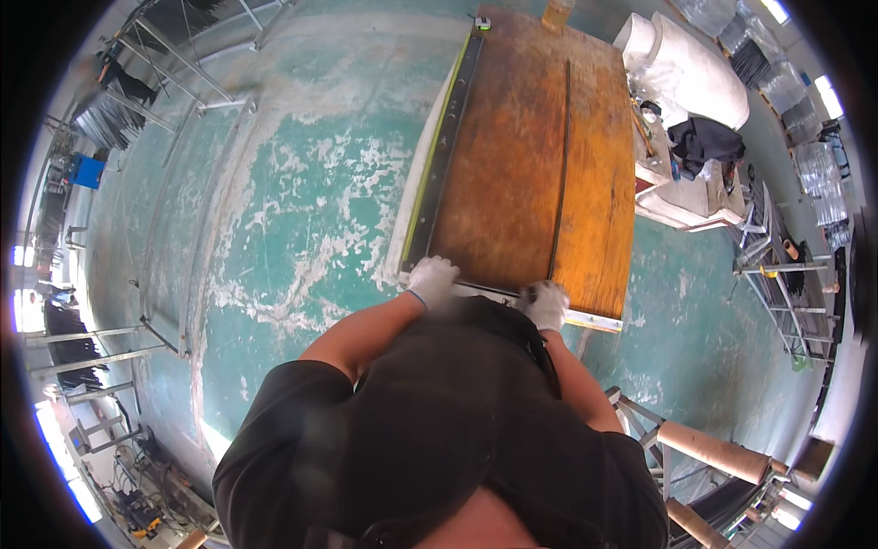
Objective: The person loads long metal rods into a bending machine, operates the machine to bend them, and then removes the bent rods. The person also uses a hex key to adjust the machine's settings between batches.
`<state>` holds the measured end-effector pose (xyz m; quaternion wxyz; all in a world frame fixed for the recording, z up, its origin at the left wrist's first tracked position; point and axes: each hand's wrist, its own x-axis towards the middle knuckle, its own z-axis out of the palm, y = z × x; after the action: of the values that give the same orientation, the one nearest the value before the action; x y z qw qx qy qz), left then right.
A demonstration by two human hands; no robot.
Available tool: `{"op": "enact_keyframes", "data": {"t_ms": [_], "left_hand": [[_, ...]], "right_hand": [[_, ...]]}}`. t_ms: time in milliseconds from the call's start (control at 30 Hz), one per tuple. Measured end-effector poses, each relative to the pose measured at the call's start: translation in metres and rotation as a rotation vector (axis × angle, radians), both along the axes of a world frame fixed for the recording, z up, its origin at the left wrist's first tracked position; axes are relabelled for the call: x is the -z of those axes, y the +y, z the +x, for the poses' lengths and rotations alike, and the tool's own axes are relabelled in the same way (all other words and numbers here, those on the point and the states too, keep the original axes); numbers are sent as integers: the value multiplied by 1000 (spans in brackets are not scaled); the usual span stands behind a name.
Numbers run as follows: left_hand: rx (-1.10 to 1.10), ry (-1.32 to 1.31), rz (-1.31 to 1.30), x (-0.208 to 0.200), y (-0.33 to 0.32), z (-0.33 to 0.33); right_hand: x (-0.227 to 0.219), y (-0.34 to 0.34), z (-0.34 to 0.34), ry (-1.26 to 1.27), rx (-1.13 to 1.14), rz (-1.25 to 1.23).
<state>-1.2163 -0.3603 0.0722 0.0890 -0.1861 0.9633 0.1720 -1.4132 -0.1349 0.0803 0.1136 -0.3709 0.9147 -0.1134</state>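
A long wooden tabletop (503, 156), dark brown and orange, stretches away in front of me. My left hand (434, 279), in a white glove, is at its near left corner, fingers curled beside the near end of a black flat strip (445, 174). Along that strip runs a yellow tape measure blade (430, 188), its case (482, 24) at the far corner. My right hand (547, 304), also gloved, is closed at the near edge around a small dark thing I cannot make out. It sits by the near end of a thin dark strip (560, 174) lying lengthwise on the wood.
White rolls (690, 73) and a side table with dark cloth (704, 145) stand beyond the right edge. Metal racks (791, 288) line the right, and brown cardboard tubes (713, 451) lie behind on the right. Worn green floor (311, 210) spreads to the left.
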Motion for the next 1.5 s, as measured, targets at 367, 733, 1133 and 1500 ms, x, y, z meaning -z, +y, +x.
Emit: {"op": "enact_keyframes", "data": {"t_ms": [367,733,1133,1500], "left_hand": [[-333,240,706,-82,3,-87],[-622,526,1662,-268,-21,-97],[-831,409,963,-171,-68,-28],[-362,263,97,-23,-23,-19]], "right_hand": [[-24,12,-47,-601,462,-362],[36,-84,-19,-878,90,-749],[14,-65,-43,-481,703,-560],[42,-22,-55,-95,481,-291]]}}
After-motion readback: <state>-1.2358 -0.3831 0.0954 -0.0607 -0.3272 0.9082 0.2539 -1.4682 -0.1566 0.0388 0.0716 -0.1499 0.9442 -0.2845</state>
